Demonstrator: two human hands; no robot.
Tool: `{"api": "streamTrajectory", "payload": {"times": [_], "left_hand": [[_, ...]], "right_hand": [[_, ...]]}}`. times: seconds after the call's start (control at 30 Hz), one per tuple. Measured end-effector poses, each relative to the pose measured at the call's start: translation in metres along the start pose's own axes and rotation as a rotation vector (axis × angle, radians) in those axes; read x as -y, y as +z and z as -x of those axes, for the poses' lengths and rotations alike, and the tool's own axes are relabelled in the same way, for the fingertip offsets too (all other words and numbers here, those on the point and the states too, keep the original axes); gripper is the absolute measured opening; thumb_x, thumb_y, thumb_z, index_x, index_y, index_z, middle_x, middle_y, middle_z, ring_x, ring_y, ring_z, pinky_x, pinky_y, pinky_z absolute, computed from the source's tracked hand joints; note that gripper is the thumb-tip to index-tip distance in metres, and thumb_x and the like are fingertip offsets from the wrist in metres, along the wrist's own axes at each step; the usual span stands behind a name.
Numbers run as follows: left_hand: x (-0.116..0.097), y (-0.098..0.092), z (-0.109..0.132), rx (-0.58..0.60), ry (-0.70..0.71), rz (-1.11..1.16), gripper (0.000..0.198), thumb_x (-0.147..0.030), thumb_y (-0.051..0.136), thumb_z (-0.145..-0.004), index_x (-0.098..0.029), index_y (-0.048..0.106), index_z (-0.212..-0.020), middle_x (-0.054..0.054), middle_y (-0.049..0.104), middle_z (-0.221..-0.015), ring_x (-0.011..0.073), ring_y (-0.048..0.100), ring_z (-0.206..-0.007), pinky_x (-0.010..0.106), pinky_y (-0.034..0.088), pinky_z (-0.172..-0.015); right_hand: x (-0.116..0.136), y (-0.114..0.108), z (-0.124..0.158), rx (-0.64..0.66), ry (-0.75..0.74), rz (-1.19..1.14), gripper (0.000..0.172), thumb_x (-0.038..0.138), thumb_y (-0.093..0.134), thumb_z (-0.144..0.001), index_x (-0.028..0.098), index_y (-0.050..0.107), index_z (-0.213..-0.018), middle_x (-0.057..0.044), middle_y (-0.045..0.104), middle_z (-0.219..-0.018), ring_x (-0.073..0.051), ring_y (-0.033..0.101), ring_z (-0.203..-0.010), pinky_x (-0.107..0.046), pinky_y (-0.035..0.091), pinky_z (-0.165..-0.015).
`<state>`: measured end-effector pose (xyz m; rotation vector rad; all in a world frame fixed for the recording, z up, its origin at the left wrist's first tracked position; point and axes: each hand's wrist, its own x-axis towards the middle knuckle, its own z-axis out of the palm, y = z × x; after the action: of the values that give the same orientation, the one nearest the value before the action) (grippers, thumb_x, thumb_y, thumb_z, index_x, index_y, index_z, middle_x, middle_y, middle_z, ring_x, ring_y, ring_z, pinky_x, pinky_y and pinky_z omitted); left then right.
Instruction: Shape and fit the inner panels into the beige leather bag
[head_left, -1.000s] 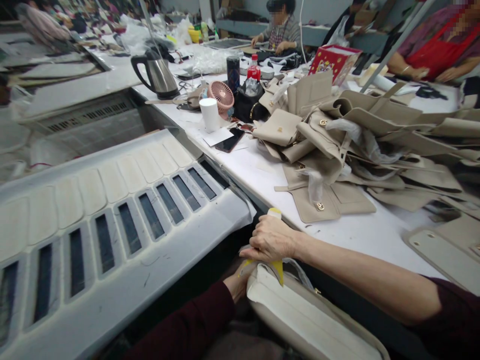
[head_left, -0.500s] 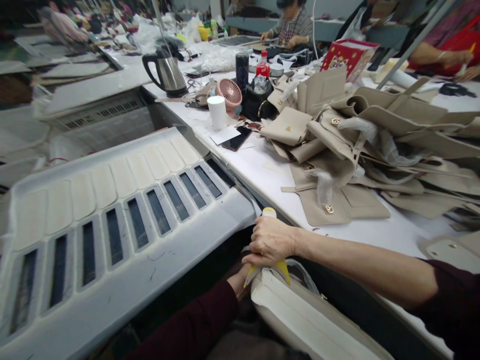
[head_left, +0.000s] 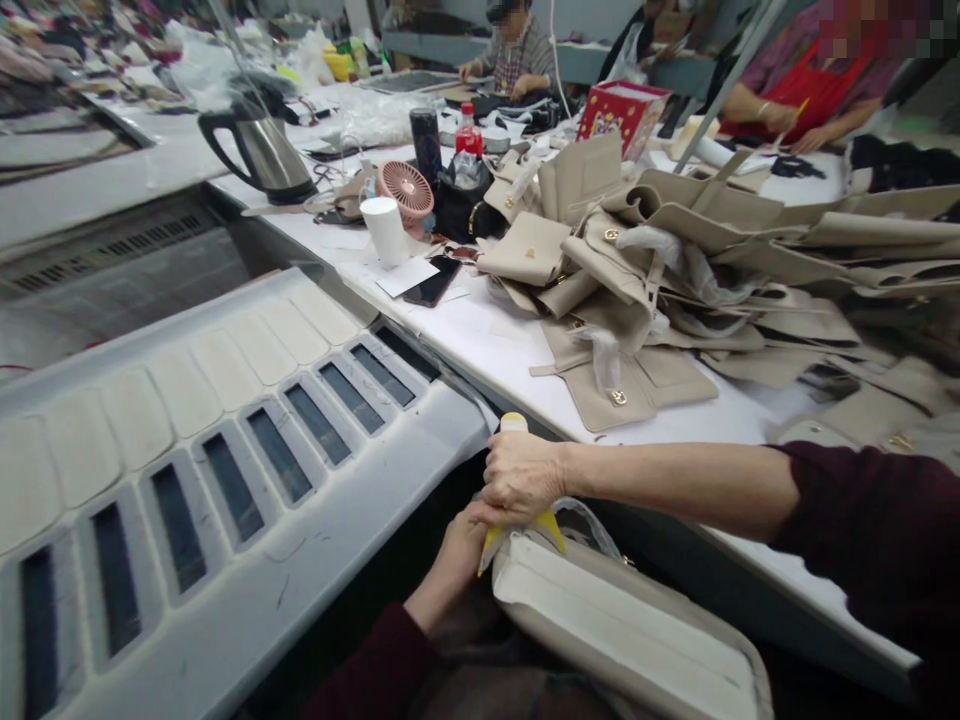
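Observation:
A beige handbag [head_left: 630,625] lies tilted at the lower middle, its long white bottom panel facing up. At its near-left end, my right hand [head_left: 523,476] is closed in a fist around a yellow-edged piece [head_left: 551,528]. The piece's rounded tip pokes out above the fist, and its flared edges show below, against the bag's end. My left hand [head_left: 454,548] comes in from below and presses against the underside of my right hand. Its fingers look curled, but their tips and what they hold are hidden. A clear plastic loop [head_left: 596,525] shows behind the bag.
A slotted grey board [head_left: 330,545] with pale oval pads lies left of my hands. On the white table [head_left: 510,365] are beige bag parts [head_left: 675,290], a phone [head_left: 433,282], a white roll [head_left: 384,230], a pink fan [head_left: 406,190] and a kettle [head_left: 262,155]. Co-workers sit beyond.
The view has turned rightward, so the table things sit further left. My left hand has come up closer against my right hand. My right hand keeps its hold on the yellow-edged piece.

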<state>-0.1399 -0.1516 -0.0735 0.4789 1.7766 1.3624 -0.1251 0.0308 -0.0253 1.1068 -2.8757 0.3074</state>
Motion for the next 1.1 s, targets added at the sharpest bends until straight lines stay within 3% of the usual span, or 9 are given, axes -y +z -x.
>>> {"api": "streamTrajectory", "payload": {"times": [0.1, 0.17, 0.27, 0.43, 0.6, 0.77, 0.93, 1.1], "left_hand": [[-0.019, -0.017, 0.018, 0.022, 0.043, 0.049, 0.043, -0.046, 0.046, -0.093, -0.014, 0.073, -0.103, 0.008, 0.071, -0.108, 0.025, 0.061, -0.105, 0.034, 0.045, -0.098], [-0.03, -0.021, 0.032, 0.047, 0.074, 0.085, 0.042, -0.046, 0.051, -0.093, -0.015, 0.071, -0.112, 0.008, 0.071, -0.11, 0.0248, 0.061, -0.105, 0.031, 0.045, -0.096], [-0.037, -0.018, 0.043, 0.1, 0.081, 0.024, 0.04, -0.044, 0.064, -0.086, -0.015, 0.07, -0.112, 0.005, 0.071, -0.102, 0.0241, 0.062, -0.098, 0.027, 0.047, -0.087], [-0.038, -0.009, 0.044, 0.155, 0.016, -0.074, 0.038, -0.047, 0.063, -0.086, -0.016, 0.073, -0.105, 0.001, 0.069, -0.09, 0.0186, 0.059, -0.083, 0.022, 0.046, -0.073], [-0.046, -0.008, 0.045, 0.143, 0.1, -0.25, 0.03, -0.042, 0.056, -0.091, -0.019, 0.073, -0.101, 0.003, 0.07, -0.1, 0.0203, 0.06, -0.092, 0.024, 0.046, -0.082], [-0.051, -0.006, 0.046, 0.083, 0.21, -0.437, 0.025, -0.038, 0.055, -0.092, -0.021, 0.073, -0.094, 0.007, 0.071, -0.101, 0.0264, 0.06, -0.105, 0.033, 0.041, -0.1], [-0.049, -0.003, 0.047, 0.103, 0.285, -0.43, 0.023, -0.036, 0.053, -0.093, -0.026, 0.074, -0.097, 0.009, 0.071, -0.102, 0.0295, 0.059, -0.107, 0.039, 0.031, -0.112], [-0.042, -0.005, 0.048, 0.169, 0.277, -0.347, 0.029, -0.041, 0.052, -0.094, -0.024, 0.073, -0.105, 0.006, 0.071, -0.107, 0.0271, 0.058, -0.111, 0.036, 0.025, -0.114]], "right_hand": [[0.001, -0.001, 0.002, -0.012, 0.012, 0.007, 0.052, 0.043, 0.041, -0.097, 0.02, 0.067, -0.058, -0.005, 0.067, -0.053, -0.018, 0.06, -0.049, -0.033, 0.03, -0.052], [0.002, -0.003, 0.002, -0.02, 0.018, 0.013, 0.051, 0.042, 0.041, -0.097, 0.021, 0.067, -0.058, -0.005, 0.066, -0.052, -0.018, 0.06, -0.048, -0.033, 0.029, -0.052], [0.003, -0.005, 0.003, -0.029, 0.031, 0.016, 0.052, 0.04, 0.041, -0.097, 0.02, 0.066, -0.057, -0.005, 0.066, -0.051, -0.018, 0.059, -0.047, -0.032, 0.028, -0.051], [0.006, -0.005, 0.007, -0.052, 0.064, 0.017, 0.058, 0.042, 0.036, -0.1, 0.02, 0.064, -0.054, -0.005, 0.065, -0.05, -0.017, 0.059, -0.047, -0.032, 0.026, -0.052], [0.008, -0.005, 0.012, -0.041, 0.104, 0.016, 0.057, 0.042, 0.035, -0.099, 0.02, 0.067, -0.057, -0.006, 0.066, -0.05, -0.017, 0.056, -0.045, -0.032, 0.025, -0.053], [0.016, -0.007, 0.018, -0.007, 0.186, 0.02, 0.056, 0.04, 0.036, -0.099, 0.019, 0.067, -0.058, -0.006, 0.068, -0.054, -0.016, 0.057, -0.047, -0.031, 0.025, -0.054], [0.035, -0.011, 0.027, 0.046, 0.338, 0.021, 0.058, 0.039, 0.034, -0.1, 0.018, 0.067, -0.058, -0.007, 0.067, -0.052, -0.017, 0.059, -0.048, -0.031, 0.023, -0.054], [0.062, -0.009, 0.034, 0.073, 0.561, 0.019, 0.061, 0.039, 0.029, -0.101, 0.018, 0.069, -0.059, -0.008, 0.069, -0.056, -0.017, 0.061, -0.05, -0.031, 0.018, -0.052]]}}
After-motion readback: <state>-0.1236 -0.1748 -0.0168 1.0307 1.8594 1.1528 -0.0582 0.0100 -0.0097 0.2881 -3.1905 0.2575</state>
